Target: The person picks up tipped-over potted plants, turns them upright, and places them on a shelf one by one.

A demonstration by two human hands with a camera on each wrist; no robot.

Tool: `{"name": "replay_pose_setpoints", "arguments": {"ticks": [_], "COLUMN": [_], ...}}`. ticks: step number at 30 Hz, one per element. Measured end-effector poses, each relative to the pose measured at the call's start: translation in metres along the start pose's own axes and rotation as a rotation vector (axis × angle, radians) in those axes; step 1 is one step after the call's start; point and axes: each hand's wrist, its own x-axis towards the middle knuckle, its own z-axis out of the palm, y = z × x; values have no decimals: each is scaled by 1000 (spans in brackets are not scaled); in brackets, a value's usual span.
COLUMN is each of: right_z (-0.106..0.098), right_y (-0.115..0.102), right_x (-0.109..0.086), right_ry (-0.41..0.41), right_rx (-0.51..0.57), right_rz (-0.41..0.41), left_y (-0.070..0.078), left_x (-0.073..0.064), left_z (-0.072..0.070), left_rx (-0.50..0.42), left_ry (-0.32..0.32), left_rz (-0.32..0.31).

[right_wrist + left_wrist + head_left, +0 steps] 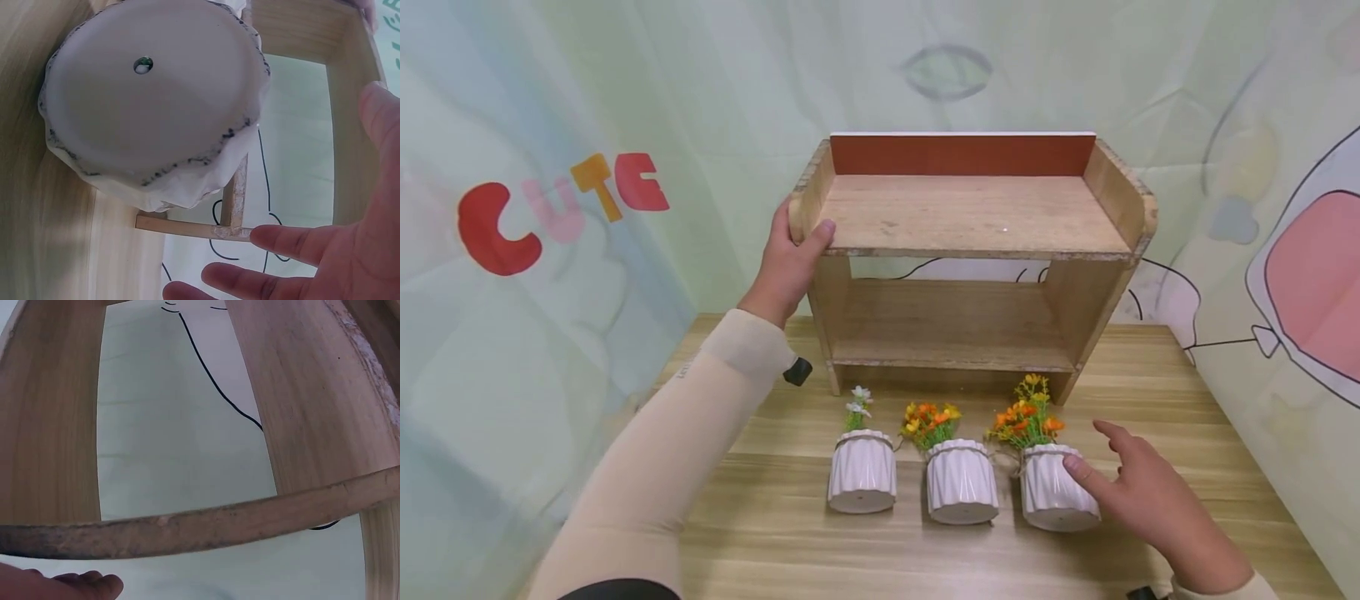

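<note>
A small wooden shelf (955, 321) with two tiers stands on the table. My left hand (787, 271) grips the upper left side panel, its thumb over the front edge; the left wrist view shows only some fingertips (94, 585) beside the panel. Three white ribbed flowerpots lie on their sides before the shelf, bases toward me. The left pot (862, 473) has pale flowers; the middle pot (961, 483) and right pot (1054, 492) hold orange and yellow ones. My right hand (1157, 496) is spread beside the right pot, whose base (156, 112) fills much of the right wrist view.
The wood-grain table (760, 533) runs under the shelf and pots. Printed fabric (587, 375) hangs behind and at both sides, with coloured letters at left and a balloon drawing at right. The shelf's back is partly uncovered, showing fabric through it.
</note>
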Motion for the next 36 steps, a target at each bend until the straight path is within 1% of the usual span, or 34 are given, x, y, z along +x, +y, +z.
{"name": "replay_pose_setpoints", "arguments": {"ticks": [4,11,15,27,36], "right_z": [1,4,6,7,9], "right_y": [0,1,1,2,5], "right_x": [1,-1,-2,1,7], "right_ry": [-12,-14,-12,-49,-115], "right_rx": [5,14,29,25,56], "right_rz": [6,2,-6,43,109], "left_y": [-1,-5,-6,-5,-5], "left_x": [2,5,5,9,8], "left_z": [1,6,8,12,12], "left_rx": [3,-73,-80,-104,-117], "left_ry": [32,55,67,70,71], "left_rz": [-16,5,-11,-29,-37]}}
